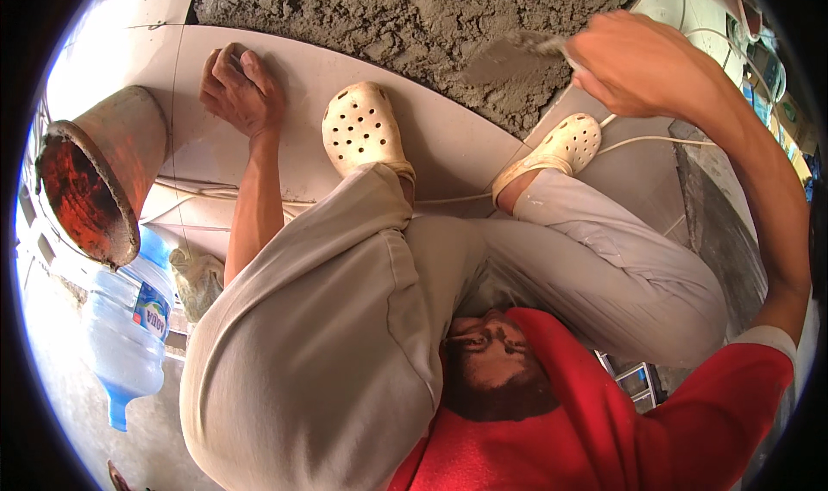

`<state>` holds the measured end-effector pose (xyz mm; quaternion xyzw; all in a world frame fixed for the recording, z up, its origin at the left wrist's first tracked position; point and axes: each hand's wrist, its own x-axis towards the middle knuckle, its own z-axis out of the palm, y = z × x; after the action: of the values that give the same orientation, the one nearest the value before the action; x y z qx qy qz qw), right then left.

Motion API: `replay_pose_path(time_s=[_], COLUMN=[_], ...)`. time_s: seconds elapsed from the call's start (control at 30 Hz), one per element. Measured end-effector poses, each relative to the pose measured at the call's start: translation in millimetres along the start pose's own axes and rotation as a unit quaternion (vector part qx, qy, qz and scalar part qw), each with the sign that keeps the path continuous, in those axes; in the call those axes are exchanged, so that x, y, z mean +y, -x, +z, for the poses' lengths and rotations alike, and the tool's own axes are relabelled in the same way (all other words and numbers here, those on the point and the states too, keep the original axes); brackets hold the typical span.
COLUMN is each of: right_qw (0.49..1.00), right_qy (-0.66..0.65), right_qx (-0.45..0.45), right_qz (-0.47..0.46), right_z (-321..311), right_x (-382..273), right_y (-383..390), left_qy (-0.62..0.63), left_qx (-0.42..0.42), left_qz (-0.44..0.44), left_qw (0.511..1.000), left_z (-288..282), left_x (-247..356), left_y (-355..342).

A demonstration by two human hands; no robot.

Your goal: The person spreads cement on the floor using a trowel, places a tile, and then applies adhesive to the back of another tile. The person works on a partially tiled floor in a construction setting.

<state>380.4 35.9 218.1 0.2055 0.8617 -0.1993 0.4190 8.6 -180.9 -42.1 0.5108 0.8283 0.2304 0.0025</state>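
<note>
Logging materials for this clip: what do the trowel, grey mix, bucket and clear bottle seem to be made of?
Trowel: probably metal, its flat, dull blade looking thin.
Grey mix: likely wet mortar or concrete, coarse and lumpy.
Bucket: perhaps plastic, orange-red inside, its rim crusted dull grey.
Bottle: apparently plastic, glossy, with bluish see-through walls.

Strong light floods in from the left, bleaching the upper-left tile point(116, 64) with white glare; a soft shadow falls rightward from the left clog point(360, 129). The trowel point(511, 61) looks blurred, and straight lines bow toward the black, bluish-fringed rim.
</note>
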Motion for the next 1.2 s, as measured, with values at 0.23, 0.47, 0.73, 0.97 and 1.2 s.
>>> replay_pose_path(time_s=[0.23,0.47,0.73,0.97,1.2], right_qw=[0.995,0.992,0.965,0.957,0.939], right_qy=[-0.050,-0.079,-0.189,-0.255,-0.292], right_qx=[-0.063,0.025,0.179,0.127,0.179], right_qz=[0.058,0.097,0.044,0.061,0.033], right_z=[58.4,79.5,170.1,200.2,155.5], right_x=[16.7,47.6,70.7,52.5,72.1], right_y=[47.3,66.8,90.2,74.1,58.7], left_qy=[0.005,0.002,-0.028,-0.026,-0.023], left_qx=[0.011,-0.055,-0.056,0.052,0.017], left_qz=[-0.003,-0.028,-0.003,0.065,0.004], left_qw=[1.000,0.998,0.998,0.996,1.000], left_z=[1.1,0.2,3.0,0.3,-9.2], left_x=[1.2,-7.8,-15.2,-4.9,12.0], left_y=[0.5,-1.0,-5.8,-0.1,2.8])
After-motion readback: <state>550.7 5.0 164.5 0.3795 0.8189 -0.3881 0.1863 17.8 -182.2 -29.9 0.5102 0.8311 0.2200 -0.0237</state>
